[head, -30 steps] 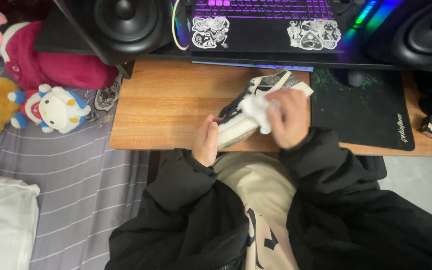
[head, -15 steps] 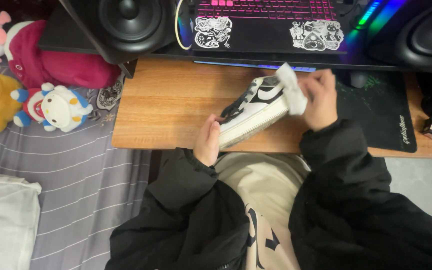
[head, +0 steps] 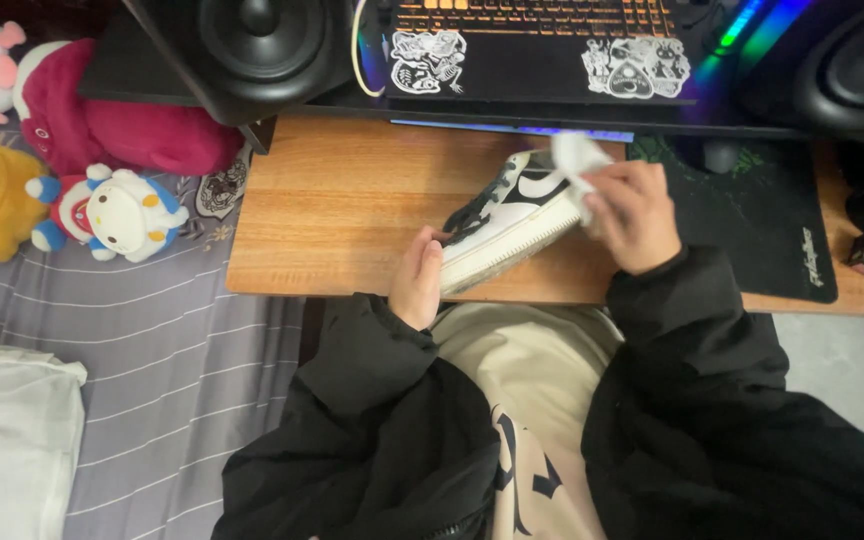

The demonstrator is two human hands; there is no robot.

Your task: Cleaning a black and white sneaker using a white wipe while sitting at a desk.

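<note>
Wooden desk point(head: 332, 210) with black speakers point(head: 252, 40), glowing keyboard point(head: 542, 15), beside a striped grey bed point(head: 152, 350).

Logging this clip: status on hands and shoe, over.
Left hand grips the sneaker at one end. Right hand presses a white cloth on the other end. Sneaker held over the wooden desk; nothing in the way.

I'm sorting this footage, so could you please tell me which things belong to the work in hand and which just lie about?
In use: sneaker, white wipe, left hand, right hand.
Lying about: speaker, keyboard, mouse pad, plush toys.
</note>
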